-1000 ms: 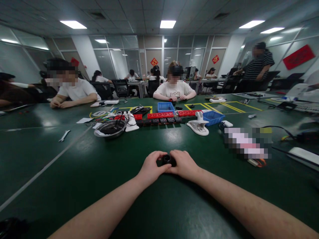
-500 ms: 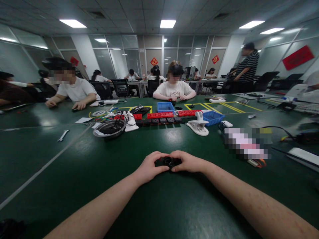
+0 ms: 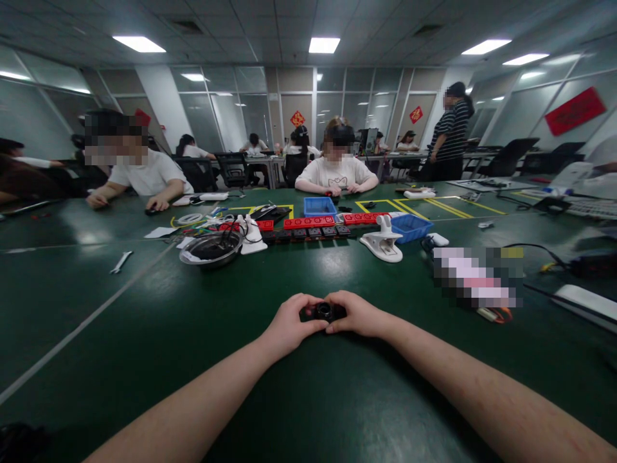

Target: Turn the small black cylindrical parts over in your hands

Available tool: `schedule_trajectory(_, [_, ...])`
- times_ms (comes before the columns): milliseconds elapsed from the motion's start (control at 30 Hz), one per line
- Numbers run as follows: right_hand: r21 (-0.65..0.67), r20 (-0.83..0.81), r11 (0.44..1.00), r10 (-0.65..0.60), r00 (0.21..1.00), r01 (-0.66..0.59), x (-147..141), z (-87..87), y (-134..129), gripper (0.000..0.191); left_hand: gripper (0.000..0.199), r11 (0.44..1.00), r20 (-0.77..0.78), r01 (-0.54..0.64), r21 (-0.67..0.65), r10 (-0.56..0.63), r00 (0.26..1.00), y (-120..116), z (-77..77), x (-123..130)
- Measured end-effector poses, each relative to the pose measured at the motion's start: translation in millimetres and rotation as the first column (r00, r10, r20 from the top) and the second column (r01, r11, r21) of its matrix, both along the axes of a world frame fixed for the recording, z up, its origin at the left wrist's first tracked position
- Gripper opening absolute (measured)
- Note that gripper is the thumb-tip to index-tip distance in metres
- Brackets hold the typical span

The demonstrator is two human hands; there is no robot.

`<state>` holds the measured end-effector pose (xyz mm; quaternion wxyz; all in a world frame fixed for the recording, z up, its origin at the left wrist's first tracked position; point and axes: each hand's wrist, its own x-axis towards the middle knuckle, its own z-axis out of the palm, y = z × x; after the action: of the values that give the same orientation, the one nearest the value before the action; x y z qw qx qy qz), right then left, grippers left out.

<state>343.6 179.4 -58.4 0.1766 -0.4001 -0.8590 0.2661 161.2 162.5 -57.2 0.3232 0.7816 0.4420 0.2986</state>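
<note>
Low over the green table, a small black part with a round, ring-like top sits between my two hands. My left hand curves round it from the left, thumb on the near side and fingers on the far side. From the right, my right hand grips it the same way, and the fingertips of both hands nearly meet. The lower portion of the black part is hard to make out in shadow.
Beyond my hands lie a metal bowl of cables, red and black socket strips, a white clip stand and blue trays. A wrench lies left. Another person sits opposite. Cables and a white power strip are at right.
My hands stay round the black part, which has shifted very slightly left and tilted a little. In the background, the standing person in stripes has moved left.
</note>
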Motion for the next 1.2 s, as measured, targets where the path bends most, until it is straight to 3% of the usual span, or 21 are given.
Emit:
schedule_trajectory(167, [0.089,0.056,0.984,-0.158,0.986,0.153,-9,-4.3,-5,0.04,0.027,0.992,0.011,-0.122,0.018,0.122,0.993,-6,-0.8,7])
schedule_trajectory(300, [0.22,0.157,0.916,-0.373,0.914,0.336,-22,-6.2,-13,0.031,0.025,0.972,0.005,-0.228,0.054,0.229,0.974,-11,0.1,13])
schedule_trajectory(433, [0.285,0.202,0.881,-0.441,0.874,0.378,-30,-4.2,-20,0.025,0.021,0.966,0.003,-0.248,0.072,0.249,0.969,-11,0.1,14])
schedule_trajectory(533, [0.242,0.127,0.921,-0.342,0.931,0.305,-27,1.0,-19,0.03,0.023,0.985,0.014,-0.167,0.043,0.166,0.986,-6,0.5,9])
schedule_trajectory(633, [0.105,-0.002,0.99,-0.09,0.996,0.09,-16,8.2,-14,0.042,0.025,1.0,0.004,-0.028,-0.005,0.028,1.0,-1,2.5,2])
schedule_trajectory(767, [-0.127,-0.079,0.98,0.144,0.986,-0.154,1,14.4,-5,0.03,0.027,0.997,-0.033,0.077,-0.013,-0.078,0.996,-1,7.9,-4])
schedule_trajectory(867, [-0.17,-0.075,0.97,0.161,0.984,-0.172,5,14.3,0,0.024,0.025,0.995,-0.059,0.095,0.02,-0.094,0.994,-4,12.3,-3])
schedule_trajectory(1200, [-0.089,-0.024,0.979,0.18,0.983,-0.181,0,14.3,-1,0.023,0.029,0.994,-0.056,0.102,0.045,-0.099,0.994,-9,16.6,-2])
